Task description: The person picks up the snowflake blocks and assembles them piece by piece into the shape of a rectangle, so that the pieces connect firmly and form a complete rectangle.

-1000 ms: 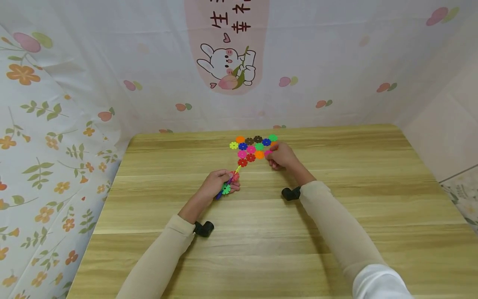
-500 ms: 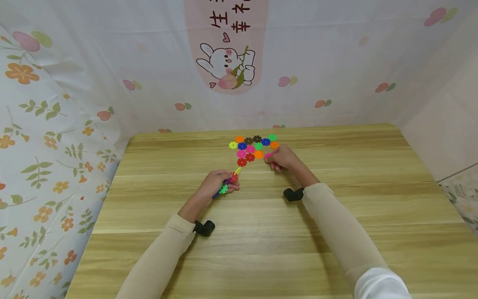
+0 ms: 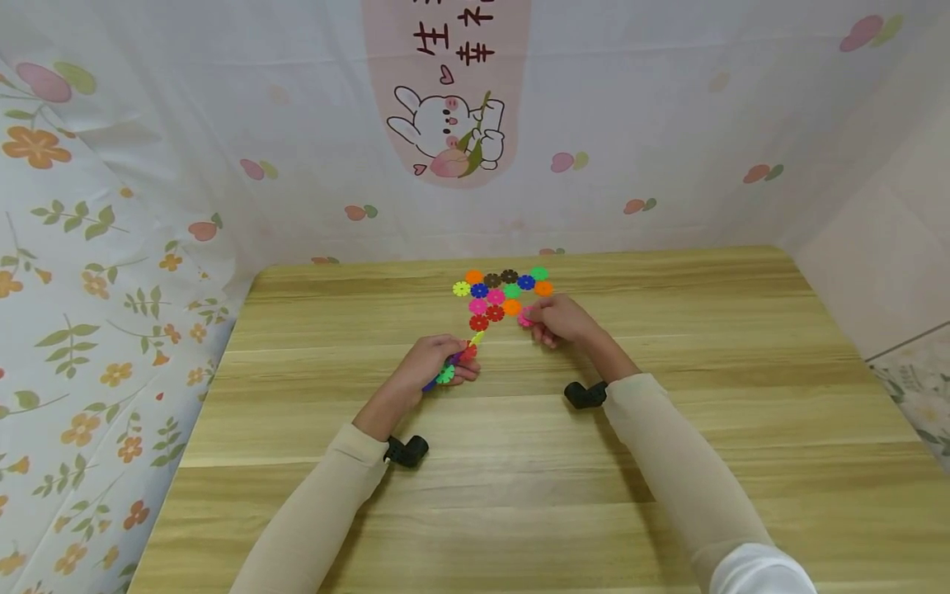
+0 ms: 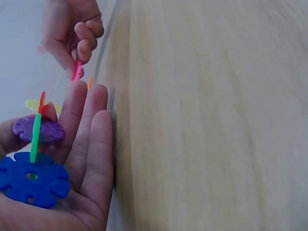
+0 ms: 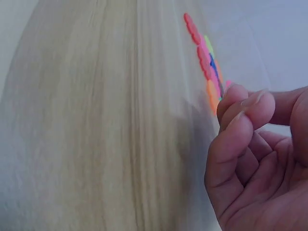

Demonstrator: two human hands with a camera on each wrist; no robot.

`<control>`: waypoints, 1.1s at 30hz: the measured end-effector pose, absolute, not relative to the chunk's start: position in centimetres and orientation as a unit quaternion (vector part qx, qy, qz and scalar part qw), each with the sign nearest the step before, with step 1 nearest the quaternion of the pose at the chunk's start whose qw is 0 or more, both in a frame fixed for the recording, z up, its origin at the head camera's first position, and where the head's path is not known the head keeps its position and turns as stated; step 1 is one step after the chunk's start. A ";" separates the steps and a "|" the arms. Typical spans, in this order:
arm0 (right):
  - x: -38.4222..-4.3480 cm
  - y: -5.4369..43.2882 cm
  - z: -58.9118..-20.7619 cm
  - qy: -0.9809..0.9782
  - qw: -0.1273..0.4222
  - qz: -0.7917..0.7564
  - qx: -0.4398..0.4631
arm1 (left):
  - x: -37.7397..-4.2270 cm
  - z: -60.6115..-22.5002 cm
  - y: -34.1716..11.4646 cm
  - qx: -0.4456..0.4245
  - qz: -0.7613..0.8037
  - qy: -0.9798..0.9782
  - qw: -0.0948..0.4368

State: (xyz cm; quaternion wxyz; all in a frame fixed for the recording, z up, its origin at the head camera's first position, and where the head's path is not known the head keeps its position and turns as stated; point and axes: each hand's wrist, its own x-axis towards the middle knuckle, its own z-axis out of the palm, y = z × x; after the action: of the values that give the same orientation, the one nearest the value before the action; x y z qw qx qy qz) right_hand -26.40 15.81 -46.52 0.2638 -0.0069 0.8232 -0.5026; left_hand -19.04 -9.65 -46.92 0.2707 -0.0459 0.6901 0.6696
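Note:
My left hand (image 3: 427, 361) holds a chain of interlocked plastic snowflake discs above the table. In the left wrist view the chain's blue disc (image 4: 34, 179) lies over the palm, with a green disc (image 4: 35, 138) slotted upright in it. Thumb and fingers grip near the purple disc (image 4: 38, 130); a red disc (image 3: 468, 352) and a yellow disc (image 3: 477, 337) form the far end. My right hand (image 3: 562, 320) pinches a pink disc (image 3: 524, 317) between thumb and index finger, its other fingers curled. That disc is mostly hidden in the right wrist view.
Several loose discs lie flat in a cluster near the table's back edge, among them a red disc (image 3: 478, 322), an orange disc (image 3: 511, 307) and a brown disc (image 3: 509, 276). The wooden table (image 3: 519, 487) meets a printed cloth (image 3: 312, 165) behind.
My right hand has drawn the pink disc slightly toward me and to the left, uncovering an orange disc behind it. My left hand keeps its hold on the chain, which has tilted a little.

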 end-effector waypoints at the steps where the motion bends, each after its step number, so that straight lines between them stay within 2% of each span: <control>1: -26.3 15.7 -46.4 0.825 0.260 -0.502 -0.014 | -19.0 -46.8 -9.6 -0.040 0.669 0.690 0.274; 33: -24.1 13.2 -44.3 0.790 0.272 -0.536 -0.123 | -18.7 -46.4 -9.1 0.008 0.687 0.666 0.288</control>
State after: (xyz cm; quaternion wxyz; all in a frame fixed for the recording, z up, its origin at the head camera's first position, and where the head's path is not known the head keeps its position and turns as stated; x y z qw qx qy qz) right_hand -24.10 13.19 -44.29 0.2721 -0.1229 0.7897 -0.5360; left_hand -18.74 -9.07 -46.36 0.2883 0.0083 0.6665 0.6875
